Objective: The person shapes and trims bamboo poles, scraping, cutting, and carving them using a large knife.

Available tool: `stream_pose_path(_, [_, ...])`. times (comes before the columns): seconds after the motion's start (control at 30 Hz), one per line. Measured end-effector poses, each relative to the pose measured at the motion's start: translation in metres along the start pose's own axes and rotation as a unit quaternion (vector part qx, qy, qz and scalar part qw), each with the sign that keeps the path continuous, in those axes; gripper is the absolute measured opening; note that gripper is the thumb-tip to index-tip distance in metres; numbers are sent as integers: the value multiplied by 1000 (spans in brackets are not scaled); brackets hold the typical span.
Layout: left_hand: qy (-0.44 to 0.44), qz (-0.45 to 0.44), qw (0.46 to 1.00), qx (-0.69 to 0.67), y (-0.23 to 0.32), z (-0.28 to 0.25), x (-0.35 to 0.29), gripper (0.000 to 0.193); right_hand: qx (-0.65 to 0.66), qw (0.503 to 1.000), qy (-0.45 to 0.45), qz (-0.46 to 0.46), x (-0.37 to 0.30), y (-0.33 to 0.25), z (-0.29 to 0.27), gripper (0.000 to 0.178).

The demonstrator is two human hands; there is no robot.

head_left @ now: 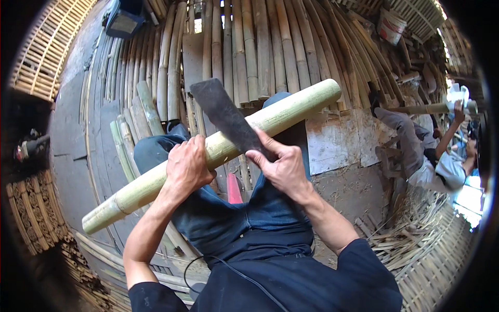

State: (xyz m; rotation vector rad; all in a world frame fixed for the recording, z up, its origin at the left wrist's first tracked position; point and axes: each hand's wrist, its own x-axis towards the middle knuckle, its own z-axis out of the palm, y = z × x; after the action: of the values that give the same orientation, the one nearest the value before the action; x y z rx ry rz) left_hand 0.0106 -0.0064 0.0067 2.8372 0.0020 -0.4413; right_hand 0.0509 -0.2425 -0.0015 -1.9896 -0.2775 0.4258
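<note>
While left hand (188,165) grips one pole (218,148), right hand (283,169) holds one blade (224,112).

- Daylight burns in at far right, an opening (470,203) bleached white.
- Soft light brightens the bamboo pole (275,114).
- Deep shadow pools over at left, above the stacked sticks (37,210).
- Toward the black rim, the woven panel (52,47) bends.
- The co-worker (449,164) looks soft near the glare.

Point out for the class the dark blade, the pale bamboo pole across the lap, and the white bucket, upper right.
Dark blade (224,112), head view: middle of its flat face.
Bamboo pole (220,148), head view: its side, near mid-length.
White bucket (391,26), head view: its outer wall.
</note>
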Motion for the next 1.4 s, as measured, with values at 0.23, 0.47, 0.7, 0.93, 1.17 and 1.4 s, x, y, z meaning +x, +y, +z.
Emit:
stream_pose_path(0.23, [-22,-17,1000,7,8,-2,2,56,-47,982,180,22,34,17,-48,61])
stream_pose_path(0.47, [22,-1,1000,7,1,11,0,59,-53,997,27,-48,6,5,-3,52])
stream_pose_path(0.7, [-19,-10,1000,-19,2,-5,6,53,-89,975,204,-4,47,31,-65,59])
stream_pose_path(0.93, [-101,8,995,-23,-5,-24,26,56,-23,986,154,-52,14,28,-7,62])
stream_pose_path(1.17, [-99,18,994,-50,-9,-21,28,57,-9,982,189,21,49,44,-60,63])
stream_pose_path(1.4, [-110,17,992,-58,-20,-20,31,63,-39,998,37,-34,8,12,-6,61])
